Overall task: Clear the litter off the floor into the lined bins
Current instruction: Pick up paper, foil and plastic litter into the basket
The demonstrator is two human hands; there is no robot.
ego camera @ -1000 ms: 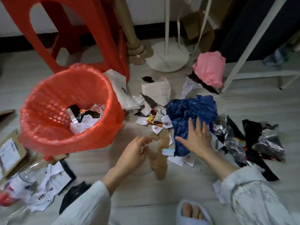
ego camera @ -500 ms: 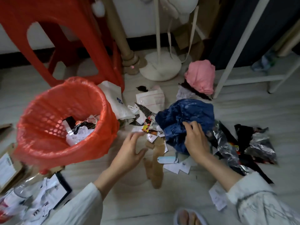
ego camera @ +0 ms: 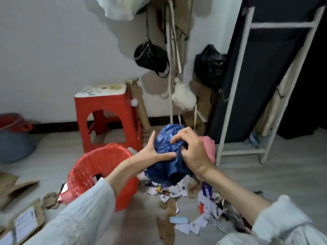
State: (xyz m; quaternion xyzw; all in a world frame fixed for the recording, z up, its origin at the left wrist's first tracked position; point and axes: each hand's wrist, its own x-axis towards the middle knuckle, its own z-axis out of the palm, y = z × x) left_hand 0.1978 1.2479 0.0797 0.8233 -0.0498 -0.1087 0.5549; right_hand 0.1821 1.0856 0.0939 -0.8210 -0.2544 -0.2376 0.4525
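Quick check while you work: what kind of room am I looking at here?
Probably a bedroom or a storage corner in a home. A black handbag hangs on the wall, a red plastic stool stands on the floor, and a fabric-covered wardrobe frame stands at the right.

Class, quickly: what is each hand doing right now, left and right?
Left hand: open, fingers spread, pressing against the blue plastic bag.
Right hand: closed, gripping the blue plastic bag from above.
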